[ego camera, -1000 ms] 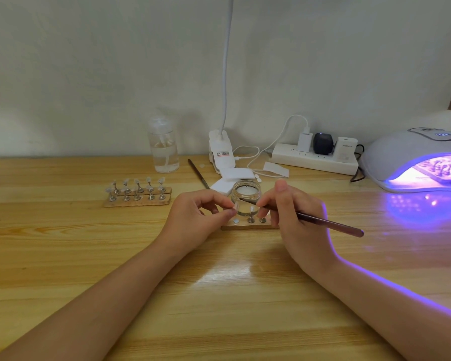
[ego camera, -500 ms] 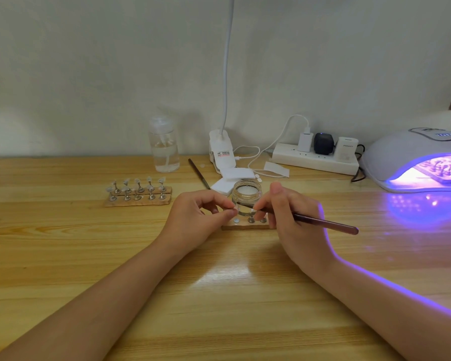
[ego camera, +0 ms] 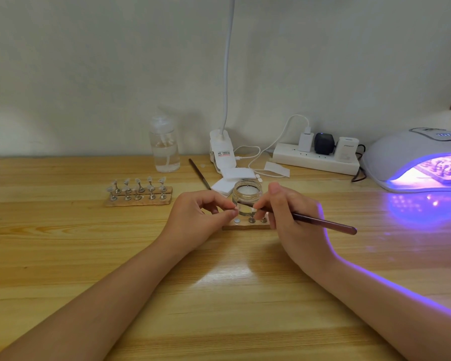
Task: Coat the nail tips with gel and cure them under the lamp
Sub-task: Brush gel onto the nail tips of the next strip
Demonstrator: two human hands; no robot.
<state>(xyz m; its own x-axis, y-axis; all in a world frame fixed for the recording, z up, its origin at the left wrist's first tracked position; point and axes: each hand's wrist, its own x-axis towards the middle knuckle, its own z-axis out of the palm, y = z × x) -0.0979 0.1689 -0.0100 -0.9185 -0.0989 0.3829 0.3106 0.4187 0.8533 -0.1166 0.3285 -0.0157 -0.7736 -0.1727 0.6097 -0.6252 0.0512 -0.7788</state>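
Wooden bench (ego camera: 63,256) carrying jar (ego camera: 247,196) close behind stand (ego camera: 245,226) for short dips; left hand (ego camera: 195,220) fingers pinching nail tip (ego camera: 234,211) steady, right hand (ego camera: 294,220) fingers gripping brush (ego camera: 310,219) pen-style against it; lamp (ego camera: 412,162) glowing at right, another set curing inside.

Wooden table (ego camera: 63,256): nail-tip stand (ego camera: 138,198) left; clear bottle (ego camera: 164,147), power strip (ego camera: 315,160) far; lit curing lamp (ego camera: 417,162) far right.

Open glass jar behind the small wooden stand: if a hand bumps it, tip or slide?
The glass jar looks squat and wide, so it probably slides rather than tips. Its open top means contents could spill if knocked hard. Smooth glass on the table likely offers little grip.
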